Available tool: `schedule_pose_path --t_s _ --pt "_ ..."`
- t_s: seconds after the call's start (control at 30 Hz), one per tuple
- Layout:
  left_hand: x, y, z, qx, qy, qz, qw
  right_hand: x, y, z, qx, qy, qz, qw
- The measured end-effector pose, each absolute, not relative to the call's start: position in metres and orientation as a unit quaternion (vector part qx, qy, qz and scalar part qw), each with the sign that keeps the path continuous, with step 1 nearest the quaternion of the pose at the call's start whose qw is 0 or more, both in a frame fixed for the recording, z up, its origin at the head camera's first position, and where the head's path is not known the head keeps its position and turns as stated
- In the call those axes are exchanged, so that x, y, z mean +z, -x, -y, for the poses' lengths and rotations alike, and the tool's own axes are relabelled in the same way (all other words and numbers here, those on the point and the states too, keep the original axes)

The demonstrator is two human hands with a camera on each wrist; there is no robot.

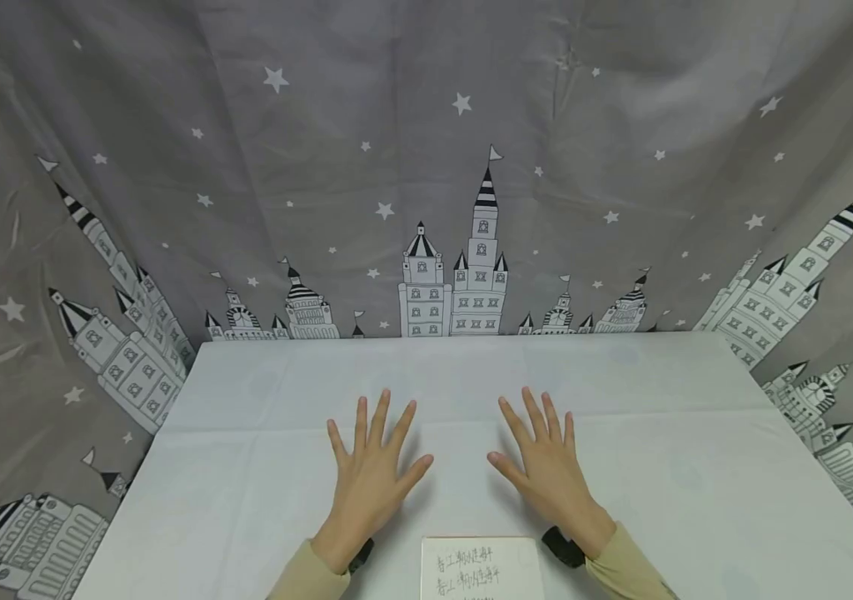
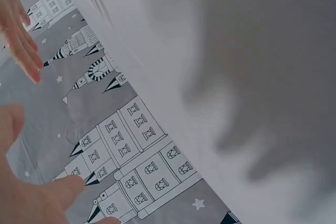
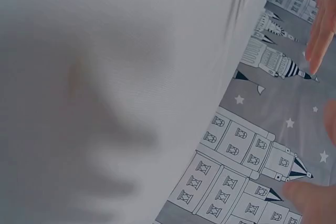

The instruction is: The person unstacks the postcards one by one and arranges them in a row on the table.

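Observation:
Both hands are spread over the white table, holding nothing. In the head view the left hand [image 1: 368, 475] has its fingers fanned out, the thumb pointing inward. Facing it across a gap, the right hand [image 1: 549, 467] is spread in the same way. A paper card or notebook [image 1: 482, 575] with handwritten characters lies at the near edge, between the two wrists, partly cut off by the frame. In the left wrist view, parts of the left hand [image 2: 31, 192] show at lower left; in the right wrist view, the right hand [image 3: 315, 200] shows at lower right. Shadows fall on the cloth below.
A white cloth [image 1: 659, 467] with fold lines covers the table. Behind and on both sides hangs a grey curtain [image 1: 321, 167] printed with castles and stars. Dark straps or devices [image 1: 564, 547] sit at the wrists, below tan sleeves [image 1: 625, 567].

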State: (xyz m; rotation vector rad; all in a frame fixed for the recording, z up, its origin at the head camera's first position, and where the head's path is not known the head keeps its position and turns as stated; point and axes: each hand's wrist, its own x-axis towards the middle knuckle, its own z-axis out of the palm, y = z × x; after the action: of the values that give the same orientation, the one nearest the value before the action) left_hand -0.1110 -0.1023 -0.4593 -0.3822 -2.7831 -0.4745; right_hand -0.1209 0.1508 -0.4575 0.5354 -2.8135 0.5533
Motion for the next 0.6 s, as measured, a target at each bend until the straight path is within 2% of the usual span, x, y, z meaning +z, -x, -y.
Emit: schedule_pose_path --t_s 0.37,0.6 --pt "-0.456 0.097 0.116 -0.211 0.222 0.947 0.096 -0.457 0.11 -0.162 0.214 -0.251 0.936 0.12" --pt "-0.457 0.086 0.127 -0.248 0.311 0.917 0.034 -0.459 0.098 -0.171 0.25 -0.304 0.914 0.098"
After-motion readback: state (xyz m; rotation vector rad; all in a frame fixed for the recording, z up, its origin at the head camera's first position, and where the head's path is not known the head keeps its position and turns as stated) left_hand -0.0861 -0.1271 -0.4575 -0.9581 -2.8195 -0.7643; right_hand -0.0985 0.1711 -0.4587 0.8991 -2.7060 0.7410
